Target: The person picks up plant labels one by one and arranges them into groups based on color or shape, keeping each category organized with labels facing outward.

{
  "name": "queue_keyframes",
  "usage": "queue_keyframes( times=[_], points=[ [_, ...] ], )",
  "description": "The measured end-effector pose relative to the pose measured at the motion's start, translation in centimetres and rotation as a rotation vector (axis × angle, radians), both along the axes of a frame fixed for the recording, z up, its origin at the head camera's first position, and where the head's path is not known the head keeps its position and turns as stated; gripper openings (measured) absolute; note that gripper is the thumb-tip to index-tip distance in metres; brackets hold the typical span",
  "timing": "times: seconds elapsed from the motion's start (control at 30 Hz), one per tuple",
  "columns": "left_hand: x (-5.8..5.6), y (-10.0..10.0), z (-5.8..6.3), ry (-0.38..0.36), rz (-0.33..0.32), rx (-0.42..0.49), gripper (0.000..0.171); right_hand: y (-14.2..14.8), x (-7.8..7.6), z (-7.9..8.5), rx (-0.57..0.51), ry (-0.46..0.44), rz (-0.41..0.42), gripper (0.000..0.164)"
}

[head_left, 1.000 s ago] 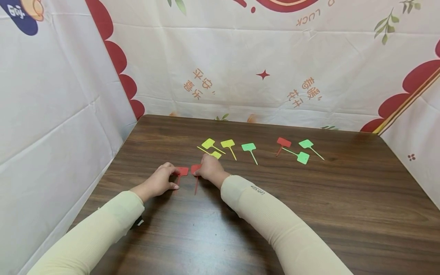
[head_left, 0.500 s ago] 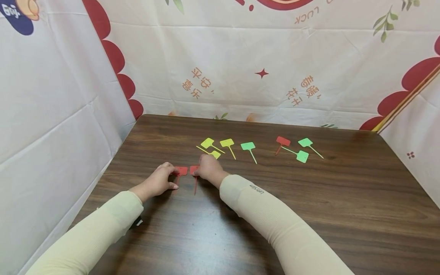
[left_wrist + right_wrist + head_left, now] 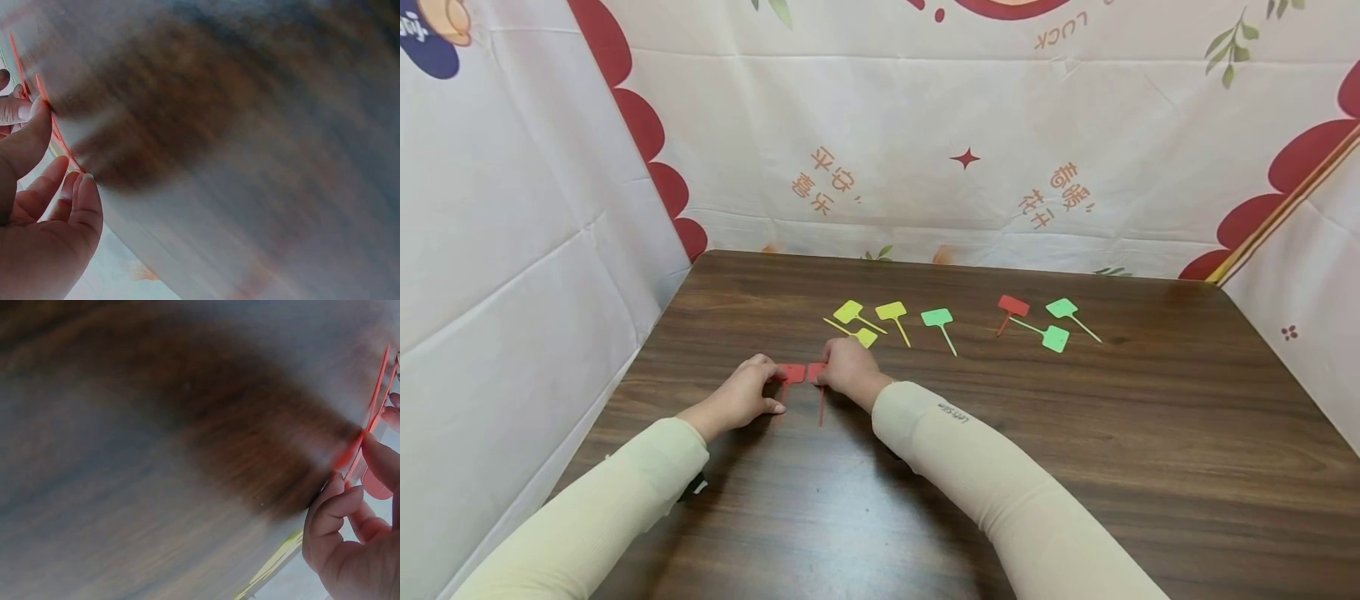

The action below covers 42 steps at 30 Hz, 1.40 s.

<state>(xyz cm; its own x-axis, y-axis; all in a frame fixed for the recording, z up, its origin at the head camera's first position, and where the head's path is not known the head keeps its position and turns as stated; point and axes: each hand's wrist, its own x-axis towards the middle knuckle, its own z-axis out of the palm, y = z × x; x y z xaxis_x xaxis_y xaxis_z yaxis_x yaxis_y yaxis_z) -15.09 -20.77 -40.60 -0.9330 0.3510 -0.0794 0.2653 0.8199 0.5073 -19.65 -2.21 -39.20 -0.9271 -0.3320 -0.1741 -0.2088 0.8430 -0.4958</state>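
Note:
Two red T-shaped plant labels lie side by side on the brown table, heads almost meeting in the head view, stems toward me. My left hand (image 3: 747, 393) holds the left red plant label (image 3: 794, 373), fingers over its head and thumb beside its stem. The right red plant label (image 3: 814, 372) is pinched by the thumb and fingers of my right hand (image 3: 850, 367), which covers part of its head. In the left wrist view, the thumb and fingers of my left hand (image 3: 56, 206) meet the label's thin edge. The right wrist view shows my right hand (image 3: 350, 525) at its label.
Behind my right hand lie yellow plant labels (image 3: 891, 312), one partly under the hand in view. A green plant label (image 3: 937, 317) lies beside them. Farther right are another red plant label (image 3: 1013, 305) and two more green labels (image 3: 1056, 338). A printed cloth (image 3: 895, 167) hangs behind the table.
My right hand has slid its red label slightly left, narrowing the gap to the other red label. My left hand keeps its place. The head view has shifted a little.

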Motion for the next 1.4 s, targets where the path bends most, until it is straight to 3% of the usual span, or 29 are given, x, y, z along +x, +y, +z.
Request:
queue_keyframes(
  times=[0.97, 1.4],
  points=[
    [-0.09, -0.09, -0.09, 0.026, -0.007, 0.005, 0.042, -0.73, 0.17, 0.2, 0.065, 0.011, 0.004, 0.026],
    [0.14, 0.05, 0.37, -0.012, 0.001, 0.005, 0.042, -0.29, -0.12, -0.23, -0.03, -0.006, 0.014, 0.028]
  ],
)
